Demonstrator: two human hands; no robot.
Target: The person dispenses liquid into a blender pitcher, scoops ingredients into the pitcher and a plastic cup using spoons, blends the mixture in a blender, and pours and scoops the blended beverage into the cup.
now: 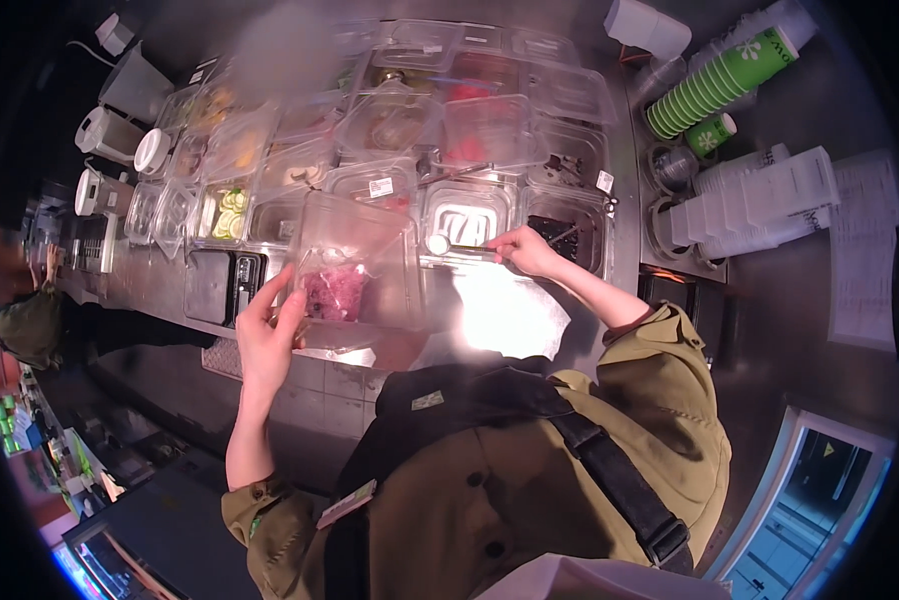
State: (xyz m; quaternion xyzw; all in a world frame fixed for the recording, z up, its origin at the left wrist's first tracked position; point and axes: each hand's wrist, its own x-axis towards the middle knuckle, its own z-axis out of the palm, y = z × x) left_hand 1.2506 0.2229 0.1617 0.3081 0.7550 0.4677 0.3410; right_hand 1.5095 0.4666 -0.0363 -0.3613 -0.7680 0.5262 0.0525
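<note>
My left hand (pixel 272 325) is closed on the left edge of a clear plastic container (pixel 390 235), which is tilted at the counter's front edge. Pink-purple food (pixel 334 292) shows through its wall; whether it lies inside or behind is hard to tell. Farther right, my right hand (pixel 526 250) pinches the handle of a small scoop (pixel 439 243). The scoop's round, whitish head points left. It is over the near edge of a square clear tub (pixel 470 208), whose bottom shines with glare. I cannot make out anything in the scoop.
Several lidded clear tubs of food fill the counter beyond, among them sliced green vegetable (pixel 231 212). A dark-filled bin (pixel 555 238) sits right of the tub. Stacked green cups (pixel 715 85) and white containers (pixel 750 205) stand at right. Another person (pixel 32 320) is at far left.
</note>
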